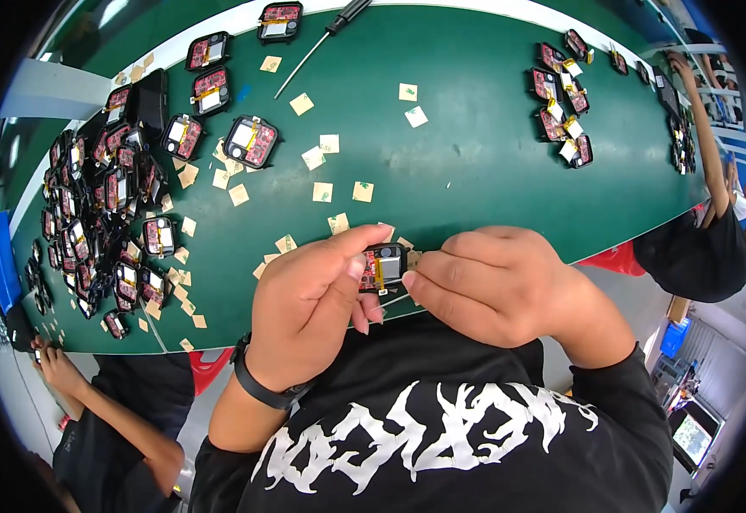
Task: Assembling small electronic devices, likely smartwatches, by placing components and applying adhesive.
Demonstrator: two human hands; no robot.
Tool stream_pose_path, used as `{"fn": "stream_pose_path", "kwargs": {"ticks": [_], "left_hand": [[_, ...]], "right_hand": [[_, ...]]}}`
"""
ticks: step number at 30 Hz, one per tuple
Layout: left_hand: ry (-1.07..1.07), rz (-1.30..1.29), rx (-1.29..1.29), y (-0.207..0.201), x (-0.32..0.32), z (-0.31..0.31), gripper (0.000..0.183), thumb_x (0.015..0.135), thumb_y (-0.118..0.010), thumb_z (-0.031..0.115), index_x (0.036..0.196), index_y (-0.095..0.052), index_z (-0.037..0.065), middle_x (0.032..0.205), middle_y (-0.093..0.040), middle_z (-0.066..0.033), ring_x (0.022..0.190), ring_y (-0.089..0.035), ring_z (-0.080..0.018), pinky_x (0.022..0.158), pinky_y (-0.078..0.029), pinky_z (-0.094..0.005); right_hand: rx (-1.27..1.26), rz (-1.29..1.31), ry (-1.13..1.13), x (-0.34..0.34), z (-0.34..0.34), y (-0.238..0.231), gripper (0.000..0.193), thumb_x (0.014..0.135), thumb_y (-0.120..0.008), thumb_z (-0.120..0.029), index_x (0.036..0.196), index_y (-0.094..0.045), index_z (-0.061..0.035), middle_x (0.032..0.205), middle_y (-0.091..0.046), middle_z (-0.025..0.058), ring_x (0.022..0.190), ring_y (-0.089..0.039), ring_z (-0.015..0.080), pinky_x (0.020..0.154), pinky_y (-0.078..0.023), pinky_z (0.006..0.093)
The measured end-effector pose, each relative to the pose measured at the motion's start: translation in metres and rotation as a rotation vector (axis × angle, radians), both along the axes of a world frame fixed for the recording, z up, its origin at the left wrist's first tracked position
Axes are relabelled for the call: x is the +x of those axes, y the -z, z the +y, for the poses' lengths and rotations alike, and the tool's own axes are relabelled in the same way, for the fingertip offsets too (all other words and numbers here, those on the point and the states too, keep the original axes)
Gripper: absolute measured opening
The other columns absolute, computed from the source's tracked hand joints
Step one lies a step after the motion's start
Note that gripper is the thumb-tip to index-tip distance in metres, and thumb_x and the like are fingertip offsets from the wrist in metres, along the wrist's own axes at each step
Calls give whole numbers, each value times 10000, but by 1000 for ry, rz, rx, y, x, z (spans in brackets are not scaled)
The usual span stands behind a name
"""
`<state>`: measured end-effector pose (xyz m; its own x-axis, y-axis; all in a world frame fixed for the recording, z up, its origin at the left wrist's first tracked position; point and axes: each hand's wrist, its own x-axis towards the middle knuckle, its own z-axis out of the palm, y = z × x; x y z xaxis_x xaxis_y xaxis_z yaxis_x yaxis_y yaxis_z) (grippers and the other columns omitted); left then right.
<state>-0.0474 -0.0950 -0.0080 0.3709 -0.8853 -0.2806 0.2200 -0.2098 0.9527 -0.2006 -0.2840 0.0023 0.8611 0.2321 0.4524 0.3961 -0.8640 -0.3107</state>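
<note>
You grasp black-framed, red-boarded, rounded-square electronics module [382, 267] in left hand [300, 299], near front edge of green tabletop [476, 188]. Right hand [501, 286] bunches at module's right side, pinch unclear. Apparent step: fingertip work; next move likely needs steady left hold.

Black device [386, 268], red interior [369, 280] exposed

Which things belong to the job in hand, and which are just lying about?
Belong:
black-cased circuit module, held in left hand, right hand at its right edge
probably similar modules piled left

Lying about:
screwdriver
seemingly, loose cream squares
</note>
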Motion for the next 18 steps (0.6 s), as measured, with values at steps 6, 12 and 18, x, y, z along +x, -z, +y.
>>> {"fn": "stream_pose_path", "kwargs": {"ticks": [6,12,18], "left_hand": [[-51,39,3,-3,0,-3,308,1082,-467,31,1308,-652,-68,899,-706,-112,657,-681,-121,576,-547,-246],[-59,80,-23,-1,0,-2,302,1091,-478,47,1313,-648,-68,928,-717,-122,656,-681,-124,574,-551,-244],[-73,78,-15,-1,1,-2,301,1097,-488,68,1314,-648,-66,923,-715,-118,656,-681,-124,564,-551,-247]], "right_hand": [[-55,37,118,-2,8,-11,257,719,-751,-59,960,-715,23,920,-691,102,684,-618,186,517,-502,295],[-50,28,139,-6,8,-8,280,717,-725,-72,968,-709,50,937,-672,114,704,-595,176,530,-505,290],[-9,0,151,-5,10,-1,298,706,-732,-79,974,-710,49,930,-669,110,707,-603,178,504,-494,293]]}}
